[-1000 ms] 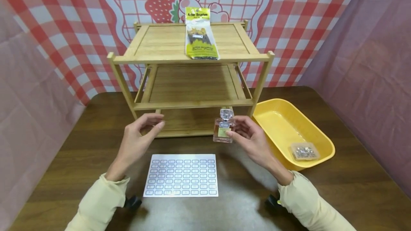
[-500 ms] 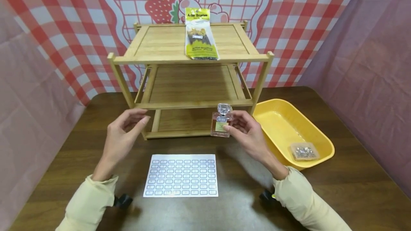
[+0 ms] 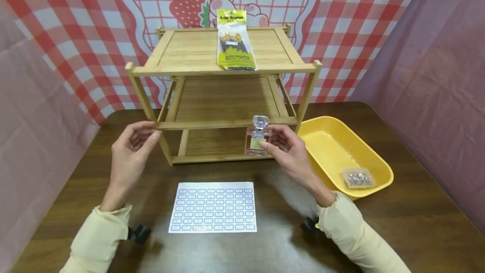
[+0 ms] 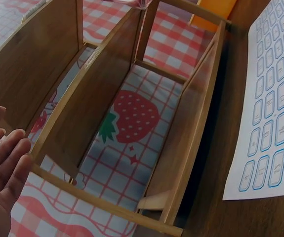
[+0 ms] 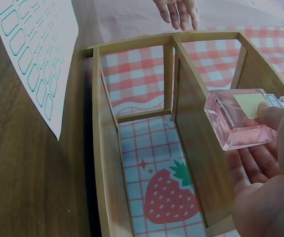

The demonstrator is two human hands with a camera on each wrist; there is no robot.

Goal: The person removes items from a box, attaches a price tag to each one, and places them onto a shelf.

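Note:
My right hand [image 3: 291, 153] pinches a small glass perfume bottle [image 3: 254, 144] between thumb and fingers. Pinkish liquid, a yellow-green label and a faceted clear stopper show on the bottle, plus a small blue-framed sticker [image 5: 272, 100] near its neck. It is held upright before the middle shelf's front rail, right of centre. Over at the left front post of the wooden rack [image 3: 223, 124], my left hand [image 3: 130, 151] holds nothing, its fingers loosely bent. In the left wrist view those fingertips [image 4: 22, 160] lie right at the rack's edge.
On the rack's top shelf lies a packet of artist brushes [image 3: 236, 49]. A sheet of numbered stickers [image 3: 213, 207] lies on the table in front. To the right stands a yellow basin [image 3: 329, 138] with a small clear box [image 3: 358, 178] of metal bits inside.
My left hand has moved left and slightly up, to the rack's left post. The right hand has raised the bottle a little and shifted it slightly left.

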